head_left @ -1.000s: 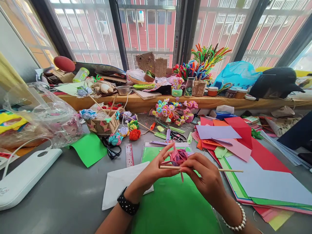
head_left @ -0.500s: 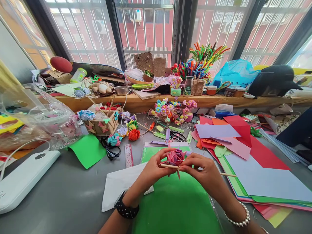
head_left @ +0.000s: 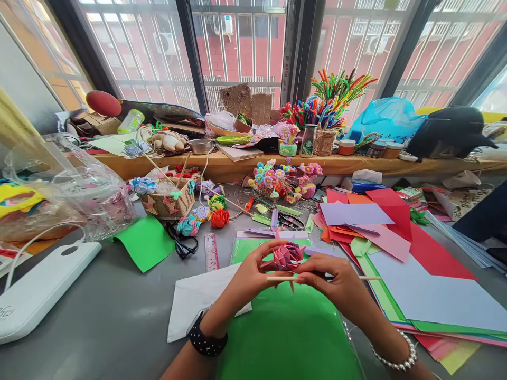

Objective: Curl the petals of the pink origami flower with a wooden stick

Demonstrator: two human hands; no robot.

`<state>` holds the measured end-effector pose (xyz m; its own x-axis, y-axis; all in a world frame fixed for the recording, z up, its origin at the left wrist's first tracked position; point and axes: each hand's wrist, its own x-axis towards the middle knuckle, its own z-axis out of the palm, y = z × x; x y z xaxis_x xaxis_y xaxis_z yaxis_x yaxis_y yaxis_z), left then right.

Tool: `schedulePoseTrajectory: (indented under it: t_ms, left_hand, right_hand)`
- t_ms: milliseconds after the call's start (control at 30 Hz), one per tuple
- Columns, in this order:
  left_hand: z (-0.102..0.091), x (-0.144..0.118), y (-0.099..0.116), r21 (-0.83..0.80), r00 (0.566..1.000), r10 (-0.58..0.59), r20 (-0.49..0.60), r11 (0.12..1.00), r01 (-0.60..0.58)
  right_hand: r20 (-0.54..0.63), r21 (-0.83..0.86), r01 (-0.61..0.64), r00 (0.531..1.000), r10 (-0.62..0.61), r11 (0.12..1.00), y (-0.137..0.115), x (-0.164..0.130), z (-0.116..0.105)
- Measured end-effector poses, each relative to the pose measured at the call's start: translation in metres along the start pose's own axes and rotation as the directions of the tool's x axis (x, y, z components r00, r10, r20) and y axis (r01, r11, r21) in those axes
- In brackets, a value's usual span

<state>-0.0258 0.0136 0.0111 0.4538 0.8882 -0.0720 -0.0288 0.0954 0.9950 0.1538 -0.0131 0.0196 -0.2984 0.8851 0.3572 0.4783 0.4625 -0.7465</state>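
Observation:
My left hand (head_left: 249, 274) pinches a pink folded paper flower (head_left: 287, 256) from the left, thumb and fingers curled around it. My right hand (head_left: 336, 282) grips a thin wooden stick (head_left: 368, 277) that lies crosswise just under the flower, its tip sticking out to the right. Both hands hover over a large green sheet (head_left: 285, 338) on the grey table. A black watch sits on my left wrist and a pearl bracelet on my right.
A white paper (head_left: 194, 303), a ruler (head_left: 210, 252) and black scissors (head_left: 182, 244) lie to the left. Stacked coloured sheets (head_left: 415, 274) fill the right. Finished paper flowers (head_left: 283, 179), a woven basket (head_left: 166, 203) and a clear plastic bag (head_left: 75, 190) crowd the back.
The stick has slid leftward through my right hand, so less of it sticks out on the right. The flower has turned slightly between my fingers.

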Motion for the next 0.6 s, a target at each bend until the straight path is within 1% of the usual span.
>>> schedulePoseTrajectory:
  t_ms: [67, 133, 300, 400, 467, 533, 567, 600]
  left_hand:
    - [0.001, -0.001, 0.002, -0.009, 1.0, -0.011, 0.004, 1.0, 0.011]
    - [0.001, -0.001, 0.004, -0.01, 1.0, -0.024, 0.018, 1.0, 0.024]
    - [0.001, 0.0, -0.002, -0.031, 0.999, -0.023, 0.027, 0.999, 0.023]
    - [-0.001, 0.002, -0.007, -0.072, 0.997, -0.05, 0.053, 0.996, 0.054]
    - [-0.003, 0.002, -0.008, -0.064, 0.996, -0.056, 0.074, 0.996, 0.061]
    - [-0.005, 0.001, -0.006, 0.019, 0.999, 0.006, 0.054, 1.0, -0.008]
    - [-0.006, 0.0, -0.004, 0.101, 0.997, 0.078, 0.021, 0.992, -0.08]
    - [-0.006, -0.001, -0.003, 0.209, 0.984, 0.176, -0.019, 0.963, -0.168]
  right_hand:
    - [0.035, -0.031, 0.062, 0.998, -0.06, 0.998, 0.0, 0.0, -0.002]
    - [0.035, -0.067, 0.111, 0.993, -0.109, 0.992, -0.001, -0.001, -0.003]
    - [-0.077, -0.148, 0.201, 0.974, -0.214, 0.968, -0.001, -0.002, 0.001]
    - [-0.132, -0.197, 0.247, 0.952, -0.275, 0.949, 0.0, -0.003, 0.005]
    - [-0.163, -0.234, 0.281, 0.932, -0.323, 0.931, 0.0, -0.003, 0.006]
    - [-0.184, -0.272, 0.304, 0.915, -0.36, 0.913, 0.0, -0.003, 0.007]
    - [-0.191, -0.286, 0.308, 0.91, -0.369, 0.907, 0.0, -0.003, 0.006]
    - [-0.194, -0.296, 0.305, 0.909, -0.369, 0.905, 0.0, -0.003, 0.006]
